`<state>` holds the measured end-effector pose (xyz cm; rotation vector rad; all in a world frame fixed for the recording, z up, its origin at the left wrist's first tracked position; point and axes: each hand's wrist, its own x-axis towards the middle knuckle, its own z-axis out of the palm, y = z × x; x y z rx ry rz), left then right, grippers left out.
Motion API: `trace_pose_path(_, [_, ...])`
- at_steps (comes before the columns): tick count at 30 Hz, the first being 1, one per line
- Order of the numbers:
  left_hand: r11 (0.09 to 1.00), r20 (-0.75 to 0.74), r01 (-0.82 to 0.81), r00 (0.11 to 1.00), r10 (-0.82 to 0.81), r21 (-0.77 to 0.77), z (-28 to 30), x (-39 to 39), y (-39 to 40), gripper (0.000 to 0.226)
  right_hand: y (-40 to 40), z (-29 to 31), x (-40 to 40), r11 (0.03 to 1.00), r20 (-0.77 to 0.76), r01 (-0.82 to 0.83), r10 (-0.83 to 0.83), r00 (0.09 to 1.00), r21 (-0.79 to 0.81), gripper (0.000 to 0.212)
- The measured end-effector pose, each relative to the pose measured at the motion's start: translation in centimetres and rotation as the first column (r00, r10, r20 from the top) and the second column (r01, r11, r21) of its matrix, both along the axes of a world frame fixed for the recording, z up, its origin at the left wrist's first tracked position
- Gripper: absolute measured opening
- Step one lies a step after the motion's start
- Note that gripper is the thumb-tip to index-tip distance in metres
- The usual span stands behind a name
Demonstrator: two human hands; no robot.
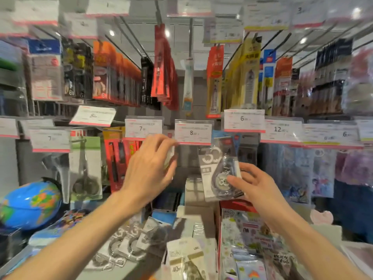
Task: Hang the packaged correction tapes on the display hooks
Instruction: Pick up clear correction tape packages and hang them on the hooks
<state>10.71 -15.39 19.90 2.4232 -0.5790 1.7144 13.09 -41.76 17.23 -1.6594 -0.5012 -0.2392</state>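
Hanging correction tape below the 8 price tag (194, 132).

Right hand (257, 187) pinching packaged correction tape (221, 172), raised beside the tag; left hand (150, 168) curled around something pale, unclear. More packaged tapes (123, 245) loose on the shelf (113, 271) below.

This is a stationery shop aisle. Rows of long display hooks (129, 35) carry packaged goods such as carded scissors (85, 168), each hook fronted by a clear-sleeved price tag (193, 132) with a number. A blue globe (30, 203) stands near left, and sticker packs (242, 239) lie stacked near right.
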Motion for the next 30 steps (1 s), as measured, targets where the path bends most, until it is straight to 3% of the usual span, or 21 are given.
trace_pose_path(4, [0.972, 0.131, -0.112, 0.988, 0.085, 0.207, 2.8, 1.4, 1.1, 0.044, 0.4, 0.6, -0.5, 0.999, 0.003, -0.045, 0.045, 0.999, 0.026, 0.031])
trace_pose_path(7, [0.954, 0.173, -0.122, 0.982, 0.075, 0.276, 3.8, 1.9, 1.0, 0.032, 0.4, 0.6, -1.0, 0.996, -0.001, -0.061, 0.061, 0.998, 0.062, 0.045])
trace_pose_path(10, [0.972, 0.202, -0.037, 0.979, -0.011, 0.233, 4.8, 1.6, 1.0, 0.015, 0.1, 0.5, -1.2, 0.997, 0.023, -0.059, 0.058, 0.998, 0.054, 0.041])
trace_pose_path(15, [0.993, 0.119, 0.099, 0.987, -0.107, 0.07, 5.7, 1.2, 0.8, 0.028, 0.8, 0.6, -0.5, 1.0, 0.064, -0.021, 0.02, 0.998, 0.013, 0.032])
trace_pose_path(21, [0.99, 0.076, 0.13, 0.988, -0.135, 0.062, 5.6, 1.1, 1.3, 0.033, 3.6, 1.6, 1.0, 0.998, 0.063, -0.056, 0.054, 0.997, 0.025, 0.027])
trace_pose_path(26, [0.988, 0.084, 0.14, 0.986, -0.146, 0.069, 5.3, 0.9, 1.6, 0.033, 5.1, 2.0, 2.1, 0.999, 0.037, -0.04, 0.038, 0.999, 0.036, 0.048])
trace_pose_path(30, [0.987, 0.094, 0.132, 0.986, -0.141, 0.094, 4.8, 0.9, 1.6, 0.031, 5.4, 1.8, 2.5, 0.998, 0.025, -0.038, 0.037, 0.999, 0.044, 0.046])
